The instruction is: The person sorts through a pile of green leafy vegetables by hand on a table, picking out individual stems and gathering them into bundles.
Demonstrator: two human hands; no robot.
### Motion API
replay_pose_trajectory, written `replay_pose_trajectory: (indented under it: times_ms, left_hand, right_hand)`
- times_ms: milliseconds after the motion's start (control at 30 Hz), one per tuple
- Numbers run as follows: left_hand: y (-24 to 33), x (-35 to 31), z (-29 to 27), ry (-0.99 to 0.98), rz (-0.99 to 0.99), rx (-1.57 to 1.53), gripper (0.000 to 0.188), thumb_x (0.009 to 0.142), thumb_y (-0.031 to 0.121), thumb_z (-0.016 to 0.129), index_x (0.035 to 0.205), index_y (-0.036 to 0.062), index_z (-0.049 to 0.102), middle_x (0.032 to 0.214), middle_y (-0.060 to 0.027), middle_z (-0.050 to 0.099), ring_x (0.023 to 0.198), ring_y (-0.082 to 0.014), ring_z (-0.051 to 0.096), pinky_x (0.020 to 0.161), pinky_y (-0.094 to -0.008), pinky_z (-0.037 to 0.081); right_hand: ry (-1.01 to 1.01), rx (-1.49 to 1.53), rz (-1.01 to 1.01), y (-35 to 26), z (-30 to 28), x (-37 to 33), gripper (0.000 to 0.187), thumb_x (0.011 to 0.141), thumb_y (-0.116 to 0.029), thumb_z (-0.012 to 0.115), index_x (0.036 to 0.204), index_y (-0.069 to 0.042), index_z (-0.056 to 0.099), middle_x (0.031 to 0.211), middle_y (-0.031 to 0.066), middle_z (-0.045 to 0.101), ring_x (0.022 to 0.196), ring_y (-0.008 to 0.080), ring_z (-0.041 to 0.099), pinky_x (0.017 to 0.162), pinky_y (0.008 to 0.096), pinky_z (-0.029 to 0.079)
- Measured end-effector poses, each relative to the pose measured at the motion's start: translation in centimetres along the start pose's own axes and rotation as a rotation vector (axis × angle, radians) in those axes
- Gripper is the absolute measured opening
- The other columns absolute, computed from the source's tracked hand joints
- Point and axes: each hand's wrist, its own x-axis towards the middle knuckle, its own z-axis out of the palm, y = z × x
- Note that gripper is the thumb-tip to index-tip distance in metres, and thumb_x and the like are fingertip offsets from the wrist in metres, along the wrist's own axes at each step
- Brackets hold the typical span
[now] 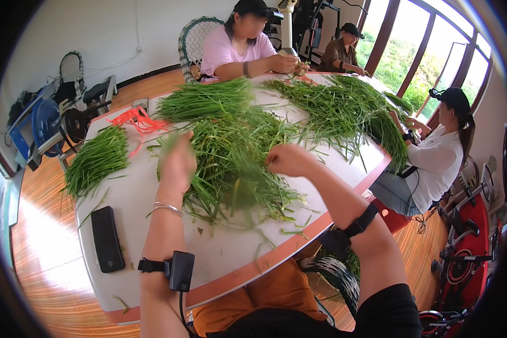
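A loose heap of green chives (228, 149) covers the middle of the white table (152, 236), its leaves lying in all directions. At the heap's left edge is my left hand (177, 163), blurred by motion, with a green smear of chives at its closed fingers. My right hand (290, 160) is at the heap's right side, fingertips pinched together; what they hold, if anything, is hidden. Behind the heap lies a neater row of chives (208, 100). Another aligned bunch (98, 158) rests at the left table edge, near red plastic ties (138, 121).
A black phone (107, 239) lies at the near left of the table. More chives (343, 110) are piled at the far right. One person in pink (225, 50) sits across, another in white (439, 163) at right, a third farther back. Exercise machines (56, 121) stand along the walls.
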Motion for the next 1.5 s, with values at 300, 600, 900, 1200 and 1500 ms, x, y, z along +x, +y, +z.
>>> replay_pose_trajectory:
  times_ms: [300,600,900,1200,1500]
  left_hand:
    - [4.6,-0.7,-2.7,-0.099,0.174,-0.177,0.024,0.094,0.021,0.042,0.111,0.0065,0.052,0.053,0.0084,0.022,0.043,-0.0024,0.02,0.038,-0.0184,0.017]
    - [2.1,-2.8,1.4,-0.823,-0.481,0.283,0.036,0.095,0.033,0.04,0.102,0.0014,0.057,0.057,0.0009,0.048,0.045,-0.0068,0.041,0.038,-0.0207,0.032]
    - [-2.1,-3.2,4.9,-0.373,-0.223,-0.159,0.04,0.095,0.03,0.039,0.127,0.0055,0.043,0.117,-0.0115,0.055,0.105,-0.0215,0.054,0.089,-0.0337,0.045]
    - [-0.8,-3.7,5.0,-0.457,-0.09,0.14,0.027,0.095,0.024,0.041,0.094,0.001,0.054,0.058,0.0045,0.037,0.047,-0.0045,0.03,0.045,-0.0211,0.028]
    - [-0.1,-5.0,5.4,-0.658,-0.372,0.455,0.028,0.094,0.023,0.044,0.095,-0.0035,0.054,0.053,0.0056,0.034,0.042,-0.0029,0.025,0.04,-0.0202,0.019]
  right_hand:
    - [0.229,0.01,0.028,-1.2,-5.6,0.5,0.02,0.077,-0.021,0.062,0.087,-0.004,0.065,0.079,0.0083,0.065,0.067,0.0199,0.062,0.064,0.0325,0.049]
    - [0.308,0.307,0.052,-2.4,-7.1,1.2,0.023,0.078,-0.019,0.061,0.088,0.002,0.064,0.069,0.0104,0.065,0.059,0.0166,0.062,0.059,0.0301,0.048]
    - [0.031,0.5,0.021,-6.8,0.3,-1.2,0.022,0.075,-0.022,0.06,0.081,-0.001,0.064,0.069,0.0131,0.064,0.06,0.0213,0.061,0.058,0.034,0.048]
    - [0.157,0.285,-0.016,-8.1,-1.3,-2.3,0.021,0.079,-0.021,0.06,0.089,-0.003,0.062,0.073,0.0108,0.063,0.068,0.0239,0.061,0.065,0.0334,0.048]
    - [0.033,0.875,-0.314,-6.0,-1.8,0.7,0.032,0.082,-0.023,0.063,0.106,-0.002,0.06,0.082,0.0081,0.063,0.073,0.0135,0.057,0.068,0.0292,0.046]
